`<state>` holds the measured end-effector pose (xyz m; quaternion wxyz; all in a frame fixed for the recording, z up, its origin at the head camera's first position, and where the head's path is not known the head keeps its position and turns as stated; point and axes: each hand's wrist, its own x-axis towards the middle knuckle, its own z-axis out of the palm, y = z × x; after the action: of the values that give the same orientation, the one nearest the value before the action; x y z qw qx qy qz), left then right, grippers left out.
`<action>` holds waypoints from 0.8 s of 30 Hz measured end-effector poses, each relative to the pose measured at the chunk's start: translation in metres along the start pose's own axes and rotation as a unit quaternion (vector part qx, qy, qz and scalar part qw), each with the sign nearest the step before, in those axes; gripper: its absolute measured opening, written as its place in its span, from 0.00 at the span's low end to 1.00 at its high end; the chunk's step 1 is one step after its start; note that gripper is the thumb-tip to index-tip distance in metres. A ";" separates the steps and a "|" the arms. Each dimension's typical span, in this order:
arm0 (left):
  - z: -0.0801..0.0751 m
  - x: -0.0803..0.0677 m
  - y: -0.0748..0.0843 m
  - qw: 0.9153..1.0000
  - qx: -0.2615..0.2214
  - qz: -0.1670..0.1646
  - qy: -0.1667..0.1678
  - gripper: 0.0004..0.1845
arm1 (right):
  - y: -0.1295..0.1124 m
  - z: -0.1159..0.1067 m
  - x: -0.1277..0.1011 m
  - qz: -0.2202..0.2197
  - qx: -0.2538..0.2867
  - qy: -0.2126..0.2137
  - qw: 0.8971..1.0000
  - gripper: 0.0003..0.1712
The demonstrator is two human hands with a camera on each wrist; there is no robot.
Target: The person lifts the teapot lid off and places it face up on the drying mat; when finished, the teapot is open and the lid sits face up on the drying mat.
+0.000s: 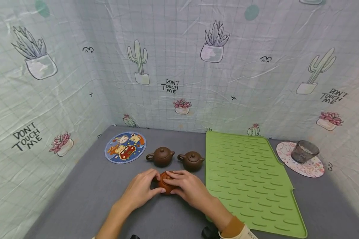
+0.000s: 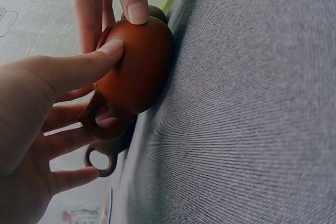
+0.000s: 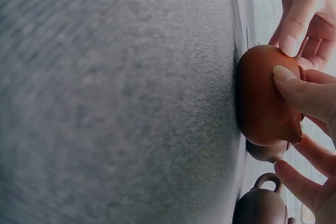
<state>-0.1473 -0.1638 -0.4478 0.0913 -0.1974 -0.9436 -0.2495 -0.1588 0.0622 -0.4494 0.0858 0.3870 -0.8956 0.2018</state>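
Note:
Between both hands a small reddish-brown clay teapot (image 1: 168,189) stands on the grey tabletop. My left hand (image 1: 139,190) grips it from the left, thumb pressed to its front wall. In the left wrist view, the teapot's loop handle (image 2: 100,121) lies by that hand's spread fingers. From the right, my right hand (image 1: 191,189) holds it with the thumb on the front wall and fingers reaching over the lid. The short spout (image 3: 295,132) points toward the right hand. Just behind sit two dark brown teapots, one at left (image 1: 162,157), one at right (image 1: 192,161).
A round blue cartoon mat (image 1: 109,151) lies at back left. On the right is a large green ridged mat (image 1: 248,186). Beyond it, a smoky grey cup (image 1: 303,151) stands on a pink-patterned round mat (image 1: 312,170). Patterned cloth walls enclose the table's back and sides.

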 end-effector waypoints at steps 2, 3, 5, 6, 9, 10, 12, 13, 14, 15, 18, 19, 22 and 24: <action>0.001 0.000 0.000 1.000 -0.001 -0.003 0.003 0.19 | -0.001 0.000 0.000 0.004 0.007 0.003 1.000 0.29; 0.001 0.000 0.000 1.000 -0.001 -0.005 0.004 0.19 | -0.001 0.000 0.001 0.005 0.009 0.006 1.000 0.29; 0.001 -0.001 0.000 1.000 0.000 -0.006 0.007 0.19 | -0.002 0.001 0.001 0.008 0.016 0.012 1.000 0.29; 0.002 -0.001 0.000 1.000 0.001 -0.006 0.008 0.19 | -0.002 0.001 0.001 0.011 0.018 0.015 1.000 0.29; 0.002 0.000 0.000 1.000 0.003 -0.007 0.008 0.19 | -0.002 0.001 0.002 0.015 0.020 0.025 0.999 0.29; 0.002 0.000 0.000 1.000 0.004 -0.008 0.006 0.19 | -0.002 0.001 0.002 0.018 0.024 0.027 0.999 0.29; 0.002 0.001 0.000 1.000 0.003 -0.011 0.004 0.18 | -0.002 0.001 0.002 0.022 0.027 0.031 0.999 0.29; 0.002 0.001 0.001 1.000 0.002 -0.013 0.002 0.18 | -0.002 0.001 0.003 0.024 0.030 0.031 0.999 0.29; 0.002 0.001 0.001 1.000 0.002 -0.014 0.002 0.18 | -0.002 0.000 0.003 0.027 0.034 0.032 0.999 0.29; 0.002 0.002 0.001 1.000 0.002 -0.015 0.002 0.18 | -0.001 0.000 0.003 0.031 0.039 0.032 0.998 0.29; 0.002 0.002 0.002 1.000 0.002 -0.013 0.004 0.18 | 0.002 -0.003 0.004 0.046 0.078 0.031 0.995 0.29; 0.001 0.002 0.002 1.000 0.003 -0.012 0.004 0.18 | 0.002 -0.004 0.005 0.049 0.094 0.032 0.994 0.29; 0.002 0.002 0.002 1.000 0.004 -0.009 0.006 0.19 | 0.004 -0.009 0.006 0.050 0.136 0.046 0.988 0.28; 0.002 0.001 0.002 1.000 0.002 -0.004 0.006 0.20 | 0.004 -0.014 0.006 0.042 0.143 0.062 0.987 0.27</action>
<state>-0.1475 -0.1607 -0.4488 0.0958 -0.1921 -0.9444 -0.2492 -0.1662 0.0669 -0.4363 0.0766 0.3439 -0.8660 0.3548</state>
